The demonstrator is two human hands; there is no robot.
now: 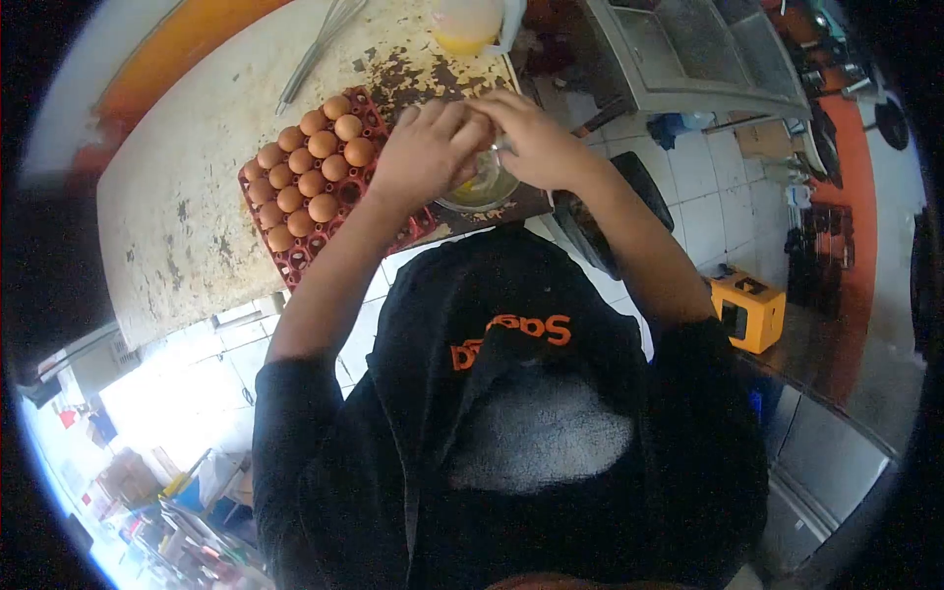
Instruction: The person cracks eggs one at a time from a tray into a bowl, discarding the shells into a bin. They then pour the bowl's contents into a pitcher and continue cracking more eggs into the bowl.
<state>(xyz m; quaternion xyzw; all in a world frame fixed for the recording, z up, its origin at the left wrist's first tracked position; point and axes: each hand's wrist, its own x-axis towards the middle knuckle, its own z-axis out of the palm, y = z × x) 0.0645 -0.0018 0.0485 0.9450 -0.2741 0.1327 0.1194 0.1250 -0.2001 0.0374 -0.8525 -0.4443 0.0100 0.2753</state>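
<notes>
Both hands meet over a bowl (476,205) at the table's near right edge. Yellow egg content shows inside it. My left hand (433,147) is closed, its fingers curled against those of my right hand. Bent at the fingers and closed too, my right hand (529,141) reaches in from the right. Whatever lies between the fingertips is hidden. A red tray (413,231) of brown eggs (323,145) sits left of my left hand, with several hollows bare on its near right side.
A whisk (313,61) lies on the worn table (187,177) beyond the eggs. At the table's far edge stands a jug (470,25) with yellow content. Right of the table are a dark pan-like item (639,192), a metal unit (678,49) and a yellow box (757,313).
</notes>
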